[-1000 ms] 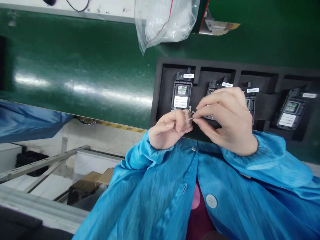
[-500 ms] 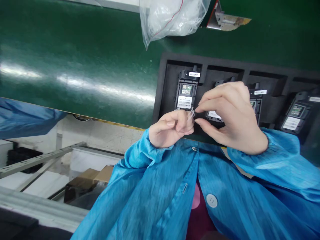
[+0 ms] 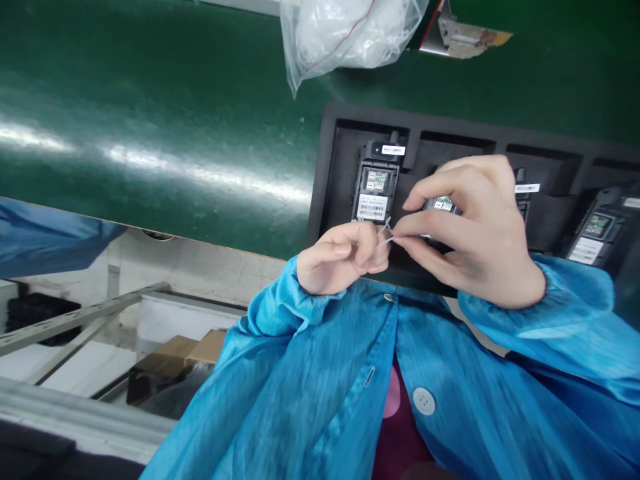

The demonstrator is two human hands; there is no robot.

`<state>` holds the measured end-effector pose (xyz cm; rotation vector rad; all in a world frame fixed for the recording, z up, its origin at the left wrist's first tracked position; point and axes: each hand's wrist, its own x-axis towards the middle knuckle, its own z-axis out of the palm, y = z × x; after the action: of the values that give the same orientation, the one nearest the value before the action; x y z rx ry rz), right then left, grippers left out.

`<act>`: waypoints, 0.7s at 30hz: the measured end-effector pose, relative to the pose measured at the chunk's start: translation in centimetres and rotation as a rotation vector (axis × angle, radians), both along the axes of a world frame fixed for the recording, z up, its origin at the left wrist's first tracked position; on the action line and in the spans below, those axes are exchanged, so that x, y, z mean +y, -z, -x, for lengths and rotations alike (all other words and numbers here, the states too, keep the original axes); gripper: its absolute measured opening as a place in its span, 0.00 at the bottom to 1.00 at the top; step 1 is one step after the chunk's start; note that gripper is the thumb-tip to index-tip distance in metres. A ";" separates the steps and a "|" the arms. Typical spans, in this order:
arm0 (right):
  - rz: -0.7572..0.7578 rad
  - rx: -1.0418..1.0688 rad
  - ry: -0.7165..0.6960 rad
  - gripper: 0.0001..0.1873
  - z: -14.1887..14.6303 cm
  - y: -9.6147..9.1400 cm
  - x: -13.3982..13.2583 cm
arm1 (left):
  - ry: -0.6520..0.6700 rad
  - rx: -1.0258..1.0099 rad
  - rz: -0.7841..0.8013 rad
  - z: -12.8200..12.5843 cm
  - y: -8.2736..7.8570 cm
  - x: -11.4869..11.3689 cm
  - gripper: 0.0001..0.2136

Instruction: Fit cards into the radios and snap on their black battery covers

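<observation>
My left hand is curled into a loose fist, gripping small clear plastic pieces that stick out past its fingers. My right hand pinches one of those clear pieces between thumb and forefinger, right against the left hand. Both hands hover above the near edge of a black foam tray. The tray holds several black handheld devices lying back-up with white labels; the leftmost device shows fully, the second is partly hidden behind my right hand.
The tray lies on a glossy green belt. A clear plastic bag with white parts and a red string lies at the far side. Another person's blue sleeve shows at left. Below the belt edge are metal rails and cardboard boxes.
My right hand's fingers closed back onto the clear piece at the left hand after lifting slightly apart. The view shifted a little, so the tray sits higher and further right.
</observation>
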<state>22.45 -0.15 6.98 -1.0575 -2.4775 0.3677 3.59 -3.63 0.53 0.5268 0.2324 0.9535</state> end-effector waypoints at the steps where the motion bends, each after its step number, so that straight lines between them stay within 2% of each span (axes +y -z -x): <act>1: 0.002 0.007 0.001 0.03 -0.1 -0.1 0.0 | -0.020 0.018 0.009 0.0 0.0 0.0 0.12; 4: 0.037 0.028 -0.007 0.03 -0.4 -0.4 0.0 | -0.093 0.166 0.048 0.2 0.1 -0.1 0.11; 7: 0.098 0.057 -0.027 0.01 -0.5 -1.0 -0.1 | -0.137 0.320 0.075 0.4 0.3 -0.1 0.18; 11: 0.224 0.083 0.008 0.04 -0.2 -1.6 0.1 | -0.225 0.472 0.080 1.3 0.4 0.4 0.21; 13: 0.256 0.089 0.059 0.04 0.2 -1.1 0.7 | -0.306 0.522 0.079 2.1 0.2 0.9 0.19; 16: 0.257 0.052 0.169 0.03 0.9 1.4 2.4 | -0.454 0.598 0.048 3.4 -0.2 1.6 0.14; 18: 0.213 0.022 0.262 0.03 1.2 3.8 3.7 | -0.559 0.755 -0.093 4.0 -0.4 2.0 0.14; 21: 0.142 -0.021 0.366 0.04 1.5 6.3 4.9 | -0.620 1.130 -0.519 4.5 -0.5 2.4 0.14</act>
<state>20.93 4.72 0.69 -1.5464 -2.2366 0.4218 -0.92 -1.23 1.00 1.5115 1.2364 1.2264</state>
